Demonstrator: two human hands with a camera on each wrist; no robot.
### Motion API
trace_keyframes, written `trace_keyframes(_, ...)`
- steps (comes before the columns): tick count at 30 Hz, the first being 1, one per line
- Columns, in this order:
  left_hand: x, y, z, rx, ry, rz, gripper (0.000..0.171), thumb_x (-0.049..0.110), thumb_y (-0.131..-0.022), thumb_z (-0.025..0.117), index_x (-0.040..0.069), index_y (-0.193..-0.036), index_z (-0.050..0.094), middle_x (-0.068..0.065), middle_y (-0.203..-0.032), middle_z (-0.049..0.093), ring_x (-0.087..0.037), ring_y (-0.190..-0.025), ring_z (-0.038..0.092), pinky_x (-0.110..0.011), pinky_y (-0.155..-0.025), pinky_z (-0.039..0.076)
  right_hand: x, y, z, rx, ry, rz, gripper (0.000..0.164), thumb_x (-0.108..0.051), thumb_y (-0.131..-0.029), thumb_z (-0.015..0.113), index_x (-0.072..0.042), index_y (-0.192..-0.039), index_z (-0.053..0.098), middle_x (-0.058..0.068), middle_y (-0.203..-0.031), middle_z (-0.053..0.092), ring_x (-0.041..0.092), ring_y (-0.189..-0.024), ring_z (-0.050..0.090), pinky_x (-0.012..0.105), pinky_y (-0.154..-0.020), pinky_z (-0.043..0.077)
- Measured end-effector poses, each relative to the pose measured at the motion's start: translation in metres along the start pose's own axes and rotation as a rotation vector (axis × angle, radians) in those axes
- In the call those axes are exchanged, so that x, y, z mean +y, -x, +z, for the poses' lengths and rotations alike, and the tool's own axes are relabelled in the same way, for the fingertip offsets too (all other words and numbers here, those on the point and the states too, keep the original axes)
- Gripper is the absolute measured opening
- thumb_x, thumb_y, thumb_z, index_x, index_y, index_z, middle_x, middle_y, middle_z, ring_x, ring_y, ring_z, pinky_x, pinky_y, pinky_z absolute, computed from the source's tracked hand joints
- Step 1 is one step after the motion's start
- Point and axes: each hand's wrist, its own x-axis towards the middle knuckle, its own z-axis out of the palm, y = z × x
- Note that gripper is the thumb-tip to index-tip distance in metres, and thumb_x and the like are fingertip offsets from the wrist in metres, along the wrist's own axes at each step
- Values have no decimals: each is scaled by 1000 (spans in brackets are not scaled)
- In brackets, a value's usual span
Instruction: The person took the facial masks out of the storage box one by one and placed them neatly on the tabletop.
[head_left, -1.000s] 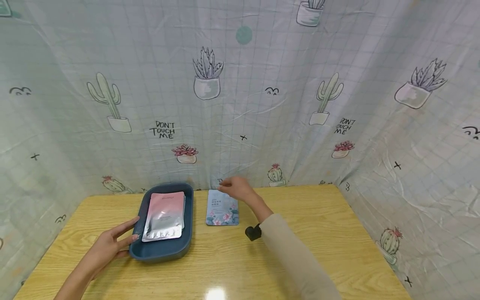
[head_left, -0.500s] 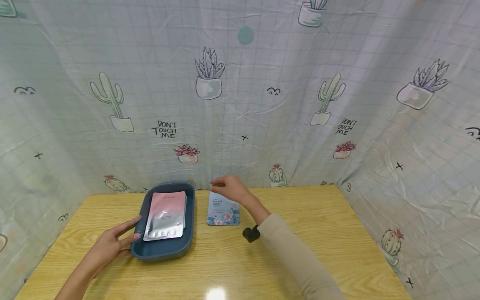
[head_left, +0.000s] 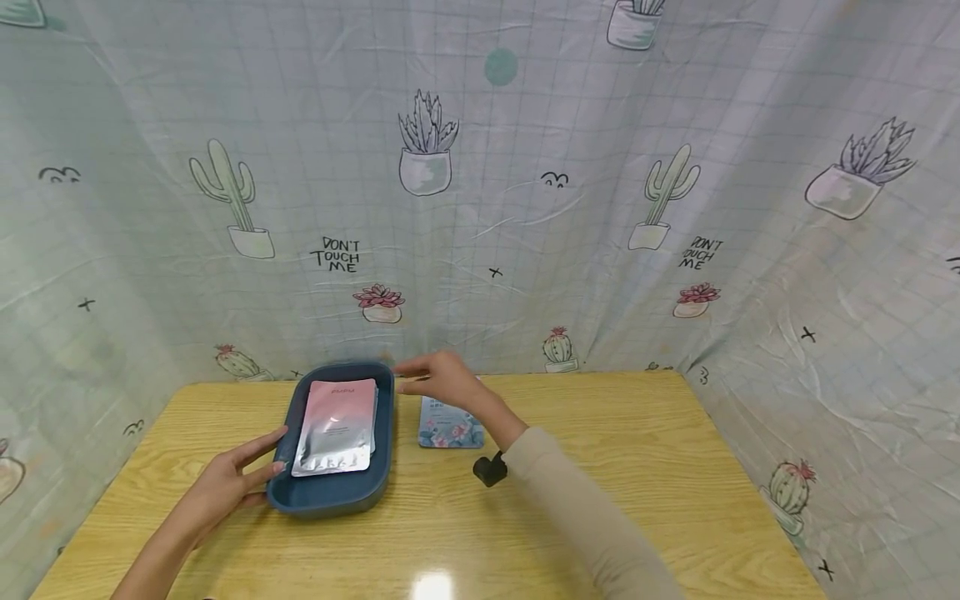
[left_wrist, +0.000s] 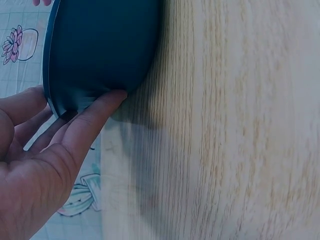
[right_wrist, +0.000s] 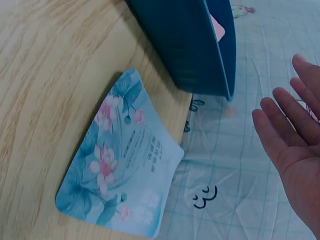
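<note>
A dark blue tray (head_left: 330, 500) stands on the table at left, with a pink-and-silver sachet (head_left: 335, 425) lying in it on top of another sachet, mostly covered. My left hand (head_left: 217, 492) grips the tray's left side; in the left wrist view, fingers (left_wrist: 107, 107) press its outer wall and the rim lies between them and the thumb. My right hand (head_left: 450, 383) is beside the tray's right rim, fingers extended and holding nothing. Below that hand a light blue sachet with pink lotus flowers (right_wrist: 120, 165) lies flat, its upper part hidden in the head view.
A wooden table (head_left: 600, 483) carries everything. Behind it and at both sides hangs a curtain (head_left: 495, 208) printed with cacti. A black device (head_left: 490, 470) sits at my right wrist.
My right hand has moved left, from above the blue sachet to the tray's right rim. The left hand keeps its grip, and the sachets stay where they were.
</note>
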Motion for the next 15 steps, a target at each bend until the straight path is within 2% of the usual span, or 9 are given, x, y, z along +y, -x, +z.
trace_keyframes(5, 1, 0, 1, 0, -6, -1, 75, 20, -102, 65, 2, -161, 23, -33, -163, 14, -24, -117, 64, -42, -88, 61, -1, -6, 7, -38, -5, -17, 43, -31, -96, 72, -18, -137, 67, 5, -134, 68, 24, -122, 64, 24, -93, 56)
trace_keyframes(10, 0, 0, 0, -3, -2, 0, 75, 21, -102, 65, 2, -161, 23, -32, -164, 14, -20, -116, 64, -41, -88, 61, -4, -12, 13, -50, -30, -24, 43, -30, -95, 73, -15, -136, 68, 9, -133, 68, 24, -121, 64, 22, -91, 55)
trace_keyframes(15, -1, 0, 0, -5, 10, -7, 75, 21, -102, 65, 3, -161, 23, -32, -164, 14, -20, -117, 64, -41, -88, 60, -6, -21, 23, -53, 14, -40, 41, -28, -96, 73, -14, -135, 69, 6, -131, 70, 21, -119, 66, 18, -89, 55)
